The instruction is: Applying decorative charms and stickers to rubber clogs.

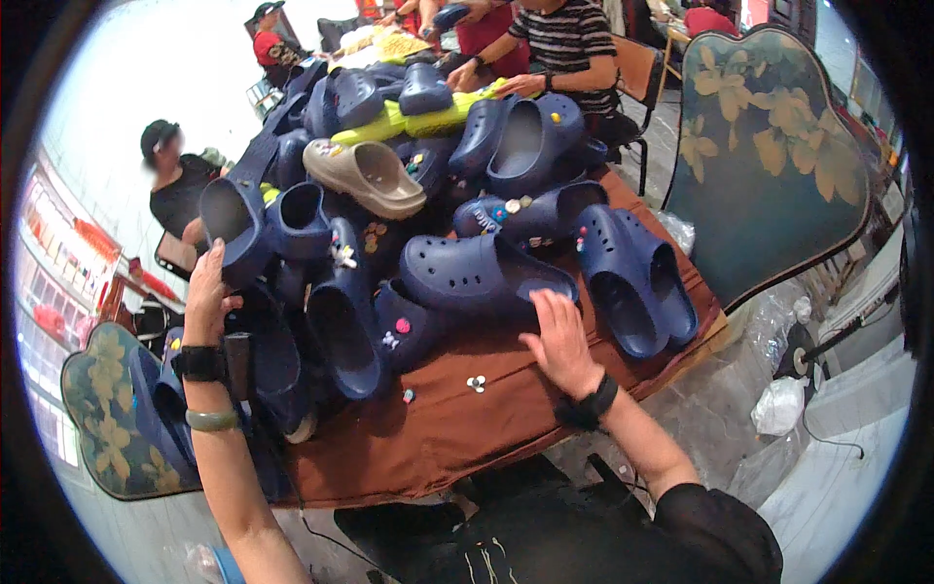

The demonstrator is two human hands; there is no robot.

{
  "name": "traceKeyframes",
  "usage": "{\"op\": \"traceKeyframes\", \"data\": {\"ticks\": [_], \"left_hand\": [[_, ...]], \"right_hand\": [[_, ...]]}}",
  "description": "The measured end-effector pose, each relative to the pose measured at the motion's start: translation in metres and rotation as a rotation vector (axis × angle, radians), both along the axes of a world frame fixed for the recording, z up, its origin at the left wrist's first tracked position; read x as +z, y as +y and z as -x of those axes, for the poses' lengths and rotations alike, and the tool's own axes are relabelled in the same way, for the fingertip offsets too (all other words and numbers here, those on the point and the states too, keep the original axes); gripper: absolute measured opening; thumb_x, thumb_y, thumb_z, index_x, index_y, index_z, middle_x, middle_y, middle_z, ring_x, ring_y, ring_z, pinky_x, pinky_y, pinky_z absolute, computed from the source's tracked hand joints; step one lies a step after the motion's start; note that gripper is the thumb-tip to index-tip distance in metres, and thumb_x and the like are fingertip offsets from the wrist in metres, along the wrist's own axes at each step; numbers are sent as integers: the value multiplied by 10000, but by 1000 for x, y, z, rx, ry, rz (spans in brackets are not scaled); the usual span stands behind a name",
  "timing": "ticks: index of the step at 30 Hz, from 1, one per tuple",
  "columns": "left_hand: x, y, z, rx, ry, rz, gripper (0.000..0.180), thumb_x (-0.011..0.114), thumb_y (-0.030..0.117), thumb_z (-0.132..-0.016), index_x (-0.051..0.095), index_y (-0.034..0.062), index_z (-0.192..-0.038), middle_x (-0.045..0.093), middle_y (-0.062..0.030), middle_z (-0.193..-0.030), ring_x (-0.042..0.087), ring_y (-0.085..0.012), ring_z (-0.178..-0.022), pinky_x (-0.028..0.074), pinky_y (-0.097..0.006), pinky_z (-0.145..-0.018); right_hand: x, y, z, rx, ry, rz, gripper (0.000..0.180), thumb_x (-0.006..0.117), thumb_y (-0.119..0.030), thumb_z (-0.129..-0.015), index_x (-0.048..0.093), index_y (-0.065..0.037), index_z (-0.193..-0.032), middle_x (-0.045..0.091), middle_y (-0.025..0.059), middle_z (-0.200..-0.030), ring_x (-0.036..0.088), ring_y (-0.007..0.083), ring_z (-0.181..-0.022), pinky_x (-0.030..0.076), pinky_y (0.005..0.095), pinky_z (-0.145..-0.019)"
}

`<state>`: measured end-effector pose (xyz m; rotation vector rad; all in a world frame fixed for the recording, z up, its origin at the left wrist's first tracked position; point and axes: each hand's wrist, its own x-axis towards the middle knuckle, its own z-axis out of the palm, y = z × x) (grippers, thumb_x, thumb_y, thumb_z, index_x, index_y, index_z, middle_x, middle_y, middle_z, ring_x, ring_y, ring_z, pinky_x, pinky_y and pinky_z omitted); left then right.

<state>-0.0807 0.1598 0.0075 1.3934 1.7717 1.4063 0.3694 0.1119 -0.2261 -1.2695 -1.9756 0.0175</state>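
Observation:
Navy clogs lie heaped on a table with a brown cloth (438, 428). At the left of the heap, my left hand (206, 297) rests against the side of a navy clog (232, 229), fingers stretched up and thumb apart. My right hand (562, 341) is spread open at the heel of a large navy clog (452, 273) lying on its side, its fingertips by the rim. A dark clog with a pink charm (403, 326) sits below that one. Two small loose charms, one white and black (476, 384), lie on the cloth before me.
A grey-beige clog (365, 178) and a yellow-green clog (428, 122) show in the heap. More navy clogs (637, 282) stand at the right. Floral-backed chairs (769, 156) flank the table. People work across it, one in a striped shirt (564, 49). Clear plastic lies on the floor.

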Motion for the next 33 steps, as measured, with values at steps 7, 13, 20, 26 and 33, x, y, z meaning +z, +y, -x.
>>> {"op": "traceKeyframes", "data": {"ticks": [7,13,20,26,33], "left_hand": [[-14,-48,-4,259,874,-159,712,604,493,-942,427,-55,-1361,536,-267,-1267,537,-391,-1166,424,-456,-994],[-52,-137,-146,-316,280,76,904,734,202,-859,161,24,-1534,397,-236,-1430,400,-328,-1338,351,-417,-1085],[-140,-199,-196,-255,-217,-67,908,564,43,-870,2,122,-1579,197,-153,-1578,249,-287,-1430,180,-394,-1185],[-164,-236,-140,-171,131,48,766,420,-52,-925,33,67,-1576,173,-183,-1580,261,-296,-1429,208,-383,-1173],[-172,-241,-105,-575,243,308,659,425,-119,-897,263,13,-1522,388,-239,-1501,388,-361,-1403,310,-379,-1155]], "right_hand": [[14,63,13,259,-188,-50,350,757,-62,-698,502,-37,-937,561,143,-917,577,346,-895,513,435,-753],[63,-26,31,244,23,-82,264,724,-46,-731,511,-32,-886,533,171,-853,564,378,-809,485,466,-677],[52,-138,134,533,-19,50,417,581,-90,-765,563,66,-1152,557,213,-1051,564,356,-976,504,407,-858],[57,-155,120,1153,109,152,276,639,-177,-878,529,27,-1029,544,183,-988,581,313,-950,526,401,-705],[86,-99,64,891,65,84,77,638,-147,-847,609,-80,-872,618,95,-795,646,281,-751,534,392,-631]]}}
